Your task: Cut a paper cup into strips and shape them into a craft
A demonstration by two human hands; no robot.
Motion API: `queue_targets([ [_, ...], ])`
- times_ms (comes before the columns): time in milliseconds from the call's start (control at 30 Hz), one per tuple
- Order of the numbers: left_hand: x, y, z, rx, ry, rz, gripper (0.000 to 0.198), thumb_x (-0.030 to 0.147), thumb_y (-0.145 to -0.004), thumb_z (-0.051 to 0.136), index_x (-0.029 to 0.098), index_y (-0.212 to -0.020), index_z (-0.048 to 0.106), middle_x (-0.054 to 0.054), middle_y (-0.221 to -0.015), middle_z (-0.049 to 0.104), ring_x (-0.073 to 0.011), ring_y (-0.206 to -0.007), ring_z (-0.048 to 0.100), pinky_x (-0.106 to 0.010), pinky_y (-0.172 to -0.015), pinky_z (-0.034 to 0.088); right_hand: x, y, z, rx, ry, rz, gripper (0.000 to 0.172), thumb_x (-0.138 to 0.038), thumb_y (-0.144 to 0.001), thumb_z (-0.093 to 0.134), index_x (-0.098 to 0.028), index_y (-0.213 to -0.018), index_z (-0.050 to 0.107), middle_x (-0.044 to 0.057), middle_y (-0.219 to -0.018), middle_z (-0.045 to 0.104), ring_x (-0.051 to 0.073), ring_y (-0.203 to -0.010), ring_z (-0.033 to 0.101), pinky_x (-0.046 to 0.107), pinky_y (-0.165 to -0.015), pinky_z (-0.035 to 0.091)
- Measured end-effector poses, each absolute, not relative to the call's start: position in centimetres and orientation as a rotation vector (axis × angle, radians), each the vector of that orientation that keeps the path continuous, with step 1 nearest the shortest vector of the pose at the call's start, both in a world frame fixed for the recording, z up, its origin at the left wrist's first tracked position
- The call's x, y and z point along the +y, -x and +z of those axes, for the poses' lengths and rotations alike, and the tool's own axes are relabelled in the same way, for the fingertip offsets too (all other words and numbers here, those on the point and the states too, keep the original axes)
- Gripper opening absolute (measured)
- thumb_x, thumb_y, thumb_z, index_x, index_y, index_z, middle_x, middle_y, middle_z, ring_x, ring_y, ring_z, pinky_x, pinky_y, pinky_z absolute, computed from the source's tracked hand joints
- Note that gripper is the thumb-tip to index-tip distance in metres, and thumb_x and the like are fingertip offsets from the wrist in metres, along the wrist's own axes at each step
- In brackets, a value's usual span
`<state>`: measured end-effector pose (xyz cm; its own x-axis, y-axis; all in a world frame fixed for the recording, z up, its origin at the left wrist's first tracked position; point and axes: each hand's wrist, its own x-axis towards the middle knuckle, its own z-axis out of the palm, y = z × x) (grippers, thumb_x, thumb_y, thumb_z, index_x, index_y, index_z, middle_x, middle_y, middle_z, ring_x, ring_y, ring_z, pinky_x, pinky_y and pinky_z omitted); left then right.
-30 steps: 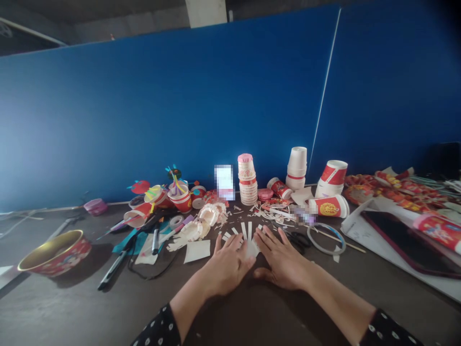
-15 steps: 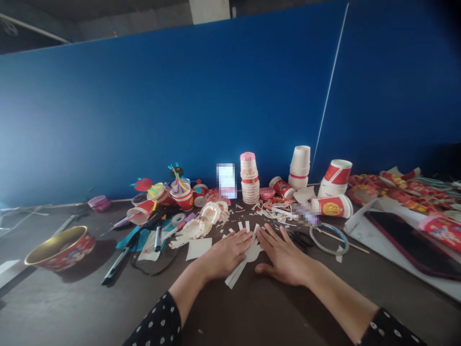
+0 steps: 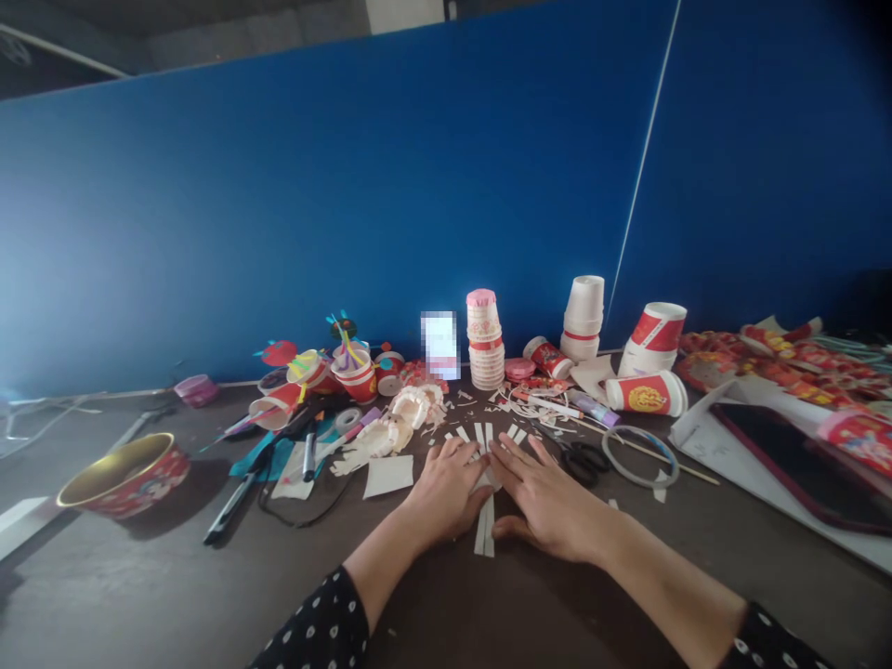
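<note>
A white paper cutout with narrow strips radiating from its middle lies on the dark table, like a paper cup cut and spread flat. My left hand rests palm down over its left part, fingers stretched out. On the right part lies my right hand, also flat, its fingers extended and thumb apart. Between and beyond the fingertips several strips show; the centre is mostly covered by the hands. Just right of my right hand are black-handled scissors. A square of white paper lies to the left of my left hand.
Stacked paper cups and paper scraps stand and lie behind my hands. At left are a red-and-gold bowl, a utility knife and a marker. Rightward lie a glue stick, a clear ring and a phone.
The paper cutout has turned, so its near strips now point straight toward me rather than slanting left. My hands stay flat on it, shifted slightly; the camera view has moved a little.
</note>
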<state>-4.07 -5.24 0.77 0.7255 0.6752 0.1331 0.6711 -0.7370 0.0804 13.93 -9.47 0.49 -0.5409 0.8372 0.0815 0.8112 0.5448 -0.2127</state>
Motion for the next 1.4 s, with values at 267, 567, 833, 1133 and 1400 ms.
queue_targets([
  [267,-3.6,5.0,-0.3,0.956,-2.825,0.363,0.041,0.037,-0.089,0.034,0.016,-0.121,0.050,-0.009,-0.137,0.037,-0.0259,-0.131,0.020,-0.043,-0.107,0.022,-9.1,-14.6,0.3,-2.617,1.409,0.366,0.069,-0.058,-0.086,0.024,-0.014,-0.139,0.023,0.014,-0.144,0.022,0.028,-0.133,0.016,0.053,-0.106,0.012],
  [567,-3.8,5.4,0.5,0.882,-2.822,-0.118,0.057,0.035,-0.090,0.027,0.014,-0.141,0.009,-0.009,-0.147,0.012,-0.0204,-0.135,0.006,-0.045,-0.109,0.009,-8.6,-13.6,-0.1,-2.526,1.462,0.234,0.059,-0.048,-0.089,0.028,-0.012,-0.136,0.032,0.015,-0.138,0.037,0.026,-0.129,0.028,0.049,-0.105,0.018],
  [833,-3.9,5.3,0.7,0.901,-2.837,-0.198,0.058,0.036,-0.090,0.024,0.013,-0.141,0.007,-0.010,-0.147,0.007,-0.0206,-0.135,0.002,-0.048,-0.108,0.006,-9.7,-13.3,0.8,-2.614,1.415,0.312,0.072,-0.056,-0.086,0.027,-0.006,-0.137,0.028,0.020,-0.141,0.026,0.027,-0.133,0.019,0.049,-0.107,0.013],
  [1133,-4.1,5.2,0.7,0.944,-2.829,-0.229,0.060,0.036,-0.089,0.026,0.011,-0.141,0.009,-0.010,-0.147,0.008,-0.0202,-0.135,0.003,-0.046,-0.108,0.006,-10.2,-12.6,0.5,-2.627,1.477,0.261,0.084,-0.065,-0.081,0.028,-0.005,-0.139,0.023,0.021,-0.143,0.022,0.028,-0.133,0.017,0.046,-0.108,0.010],
  [1400,-4.0,5.2,0.9,0.937,-2.825,-0.228,0.060,0.042,-0.090,0.023,0.013,-0.141,0.009,-0.010,-0.147,0.008,-0.0207,-0.135,0.004,-0.046,-0.108,0.007,-10.2,-13.4,0.8,-2.650,1.449,0.395,0.086,-0.069,-0.078,0.028,-0.011,-0.141,0.014,0.015,-0.146,0.013,0.029,-0.134,0.011,0.053,-0.107,0.006],
])
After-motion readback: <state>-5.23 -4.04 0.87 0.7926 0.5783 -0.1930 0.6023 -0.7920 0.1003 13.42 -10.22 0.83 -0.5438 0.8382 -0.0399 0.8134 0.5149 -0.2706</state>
